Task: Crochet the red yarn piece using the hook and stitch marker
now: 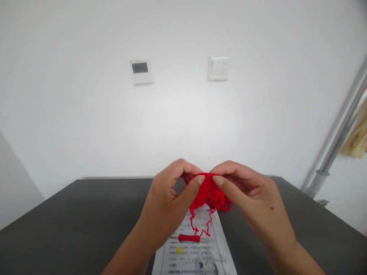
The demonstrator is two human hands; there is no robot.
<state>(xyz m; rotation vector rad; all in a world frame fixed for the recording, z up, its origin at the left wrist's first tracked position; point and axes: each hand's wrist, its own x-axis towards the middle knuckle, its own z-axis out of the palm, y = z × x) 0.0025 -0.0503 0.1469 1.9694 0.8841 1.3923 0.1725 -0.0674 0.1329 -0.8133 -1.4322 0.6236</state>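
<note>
A small piece of red crochet work (207,186) is stretched between my two hands, above the dark table. My left hand (172,194) pinches its upper left edge between thumb and fingers. On the other side, my right hand (248,191) has the upper right edge in a similar pinch. Loose red yarn (222,201) lies in a tangled heap just behind and right of the piece, and a crinkled strand runs down onto the paper. There a crochet hook with a red handle (189,238) lies crosswise, its thin end pointing left.
A printed paper sheet (220,248) lies on the dark table (100,217) under the hook, with a small yellow ring (180,250) on it. Behind the table stands a white wall with a thermostat (141,71) and a switch panel (219,68). A grey pipe (338,137) rises at right.
</note>
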